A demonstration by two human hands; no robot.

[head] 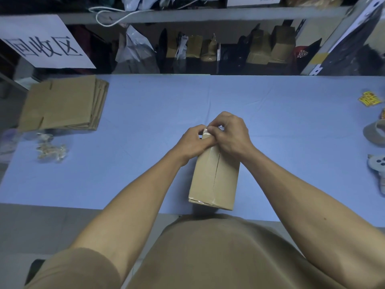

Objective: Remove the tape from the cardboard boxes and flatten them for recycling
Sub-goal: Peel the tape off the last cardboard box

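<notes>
A small closed cardboard box (215, 178) lies lengthwise on the blue table (145, 113), near its front edge. Clear tape (216, 167) runs along the box's top seam and over its ends. My left hand (192, 140) grips the far left end of the box. My right hand (231, 132) is curled over the far end, its fingertips pinching at the tape end there. The far face of the box is hidden behind both hands.
A stack of flattened cardboard boxes (62, 104) lies at the table's left. In front of it sit crumpled wads of removed tape (51, 150). Yellow stickers (369, 99), a tape roll (376, 132) and a small toy-like object (378, 163) sit at the right edge. Cluttered shelves stand behind.
</notes>
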